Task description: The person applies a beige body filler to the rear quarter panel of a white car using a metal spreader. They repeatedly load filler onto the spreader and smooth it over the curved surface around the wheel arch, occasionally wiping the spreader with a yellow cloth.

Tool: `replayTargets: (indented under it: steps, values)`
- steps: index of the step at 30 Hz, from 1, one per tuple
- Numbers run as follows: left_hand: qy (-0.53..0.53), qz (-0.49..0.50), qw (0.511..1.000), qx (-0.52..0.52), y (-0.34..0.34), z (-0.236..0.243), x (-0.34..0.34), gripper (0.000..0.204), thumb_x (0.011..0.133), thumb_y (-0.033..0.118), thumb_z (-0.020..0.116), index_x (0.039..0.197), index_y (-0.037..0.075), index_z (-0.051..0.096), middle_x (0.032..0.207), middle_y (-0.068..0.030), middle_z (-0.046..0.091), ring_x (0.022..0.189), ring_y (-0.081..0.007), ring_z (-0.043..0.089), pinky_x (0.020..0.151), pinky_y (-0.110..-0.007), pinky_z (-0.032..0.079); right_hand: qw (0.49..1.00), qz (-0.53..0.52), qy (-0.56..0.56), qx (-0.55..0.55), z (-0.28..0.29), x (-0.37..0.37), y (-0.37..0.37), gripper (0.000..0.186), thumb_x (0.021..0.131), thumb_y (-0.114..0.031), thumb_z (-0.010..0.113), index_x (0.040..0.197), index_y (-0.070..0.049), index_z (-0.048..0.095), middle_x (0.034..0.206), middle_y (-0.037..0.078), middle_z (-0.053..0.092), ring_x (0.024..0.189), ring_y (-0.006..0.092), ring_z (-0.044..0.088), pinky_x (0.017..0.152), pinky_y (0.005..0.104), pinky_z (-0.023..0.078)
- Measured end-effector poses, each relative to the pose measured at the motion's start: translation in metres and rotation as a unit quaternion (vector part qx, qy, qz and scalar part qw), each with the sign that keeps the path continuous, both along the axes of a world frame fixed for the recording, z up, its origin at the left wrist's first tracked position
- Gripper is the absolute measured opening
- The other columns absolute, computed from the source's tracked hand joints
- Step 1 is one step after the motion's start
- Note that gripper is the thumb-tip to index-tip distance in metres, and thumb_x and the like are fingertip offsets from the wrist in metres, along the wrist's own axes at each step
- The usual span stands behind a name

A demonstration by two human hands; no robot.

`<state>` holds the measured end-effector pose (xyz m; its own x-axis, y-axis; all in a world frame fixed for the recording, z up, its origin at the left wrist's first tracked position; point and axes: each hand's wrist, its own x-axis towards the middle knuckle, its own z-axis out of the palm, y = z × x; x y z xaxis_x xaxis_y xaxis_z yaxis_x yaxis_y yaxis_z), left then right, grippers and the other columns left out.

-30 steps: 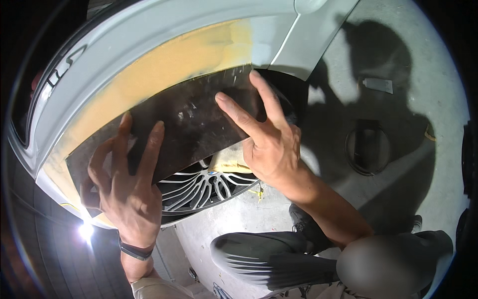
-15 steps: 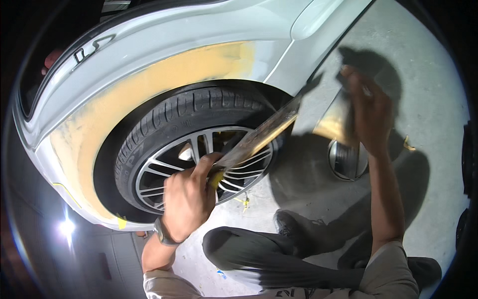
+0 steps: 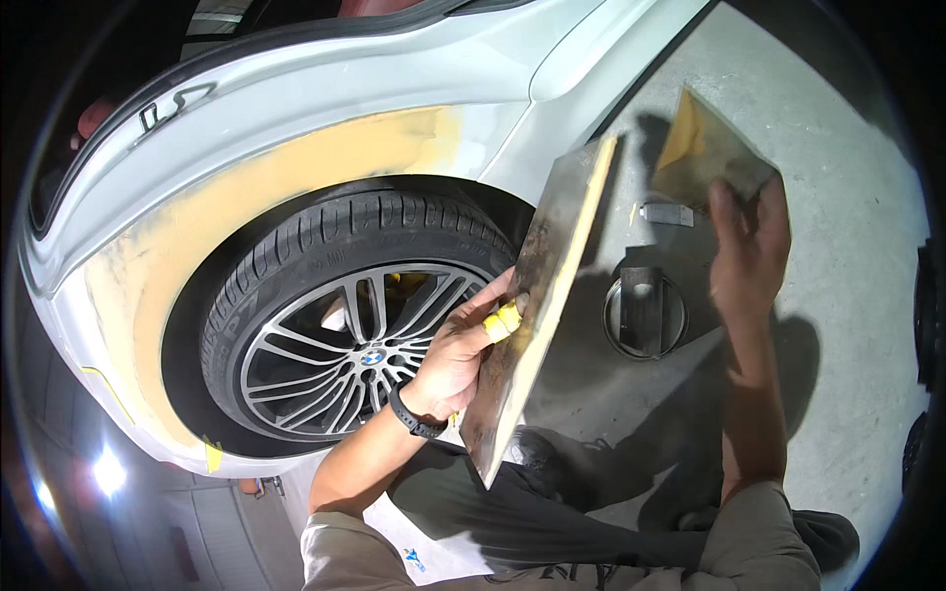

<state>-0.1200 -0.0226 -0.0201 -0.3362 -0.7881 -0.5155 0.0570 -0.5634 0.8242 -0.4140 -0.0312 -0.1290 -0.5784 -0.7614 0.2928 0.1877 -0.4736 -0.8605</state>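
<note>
My left hand (image 3: pixel 455 362), with yellow tape around a finger, grips a thin flat mixing board (image 3: pixel 514 340). The board is tilted nearly on edge, and yellow body filler (image 3: pixel 574 258) lies along its right side. To the right, my right hand (image 3: pixel 751 251) pinches a wide, flat filler spreader (image 3: pixel 731 163) by its lower edge. Yellow filler covers the spreader's far left corner. Spreader and board are apart. Left of both stands a white car, its wheel arch coated with a broad band of yellow filler (image 3: pixel 286 177).
The car's wheel (image 3: pixel 360 345) is close beside my left hand. On the grey floor (image 3: pixel 828 246) are a round tin (image 3: pixel 613 315) with a dark flat piece across it and a small tube (image 3: pixel 667 214). My bent leg (image 3: pixel 493 512) lies below the board.
My left hand has moved right and turned the board more upright, showing its broad face. My right hand has swung the spreader upward, away from the floor tin.
</note>
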Motion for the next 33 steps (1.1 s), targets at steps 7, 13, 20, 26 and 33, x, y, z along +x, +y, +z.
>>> replayTargets:
  steps: [7,13,20,26,33]
  values:
    - [0.159,0.061,0.981,0.093,0.017,0.013,-0.029,0.056,0.108,0.019,0.054,0.160,0.010,0.039,0.152,-0.0119,0.055,0.132,-0.0228,0.059,0.113,-0.038,0.049,0.852,-0.082,0.372,-0.359,0.041,0.082,0.034,0.033,0.081,-0.025,0.086,0.109,-0.040,0.079,0.117,-0.003,0.058,0.107,0.0192,0.060,0.110,0.0479,0.052]
    - [-0.002,-0.004,0.996,-0.094,0.024,0.017,-0.014,0.063,0.104,0.021,0.062,0.162,0.013,0.037,0.158,-0.0155,0.048,0.139,-0.0231,0.054,0.112,-0.041,0.051,0.875,-0.059,0.360,-0.319,0.016,0.072,0.021,0.026,0.087,-0.021,0.074,0.109,-0.032,0.081,0.111,-0.002,0.065,0.108,0.0186,0.062,0.110,0.0454,0.052]
    - [-0.008,0.004,0.994,-0.112,0.034,0.032,0.012,0.079,0.094,0.015,0.075,0.162,0.007,0.036,0.141,-0.0098,0.064,0.107,-0.0147,0.070,0.090,-0.029,0.058,0.908,-0.041,0.381,-0.169,-0.010,0.040,-0.013,0.029,0.093,-0.007,0.068,0.120,-0.012,0.075,0.118,0.006,0.069,0.107,0.0269,0.066,0.103,0.0436,0.053]
    - [-0.008,-0.027,0.999,-0.037,0.027,0.029,-0.005,0.072,0.093,0.007,0.076,0.158,0.010,0.046,0.139,-0.0033,0.066,0.112,-0.0105,0.064,0.101,-0.027,0.049,0.977,0.139,-0.158,-0.044,-0.007,0.028,-0.013,0.044,0.099,-0.001,0.061,0.142,0.006,0.056,0.146,0.019,0.060,0.131,0.0231,0.060,0.111,0.0352,0.046]
    - [-0.210,0.029,0.950,-0.230,0.044,0.118,0.018,0.071,0.094,-0.007,0.070,0.158,0.003,0.042,0.143,-0.0098,0.061,0.117,-0.0138,0.064,0.104,-0.032,0.051,0.951,0.301,-0.067,0.016,0.067,0.015,-0.057,0.056,0.097,-0.006,0.063,0.151,0.003,0.051,0.136,0.013,0.066,0.122,0.0153,0.062,0.104,0.0313,0.047]
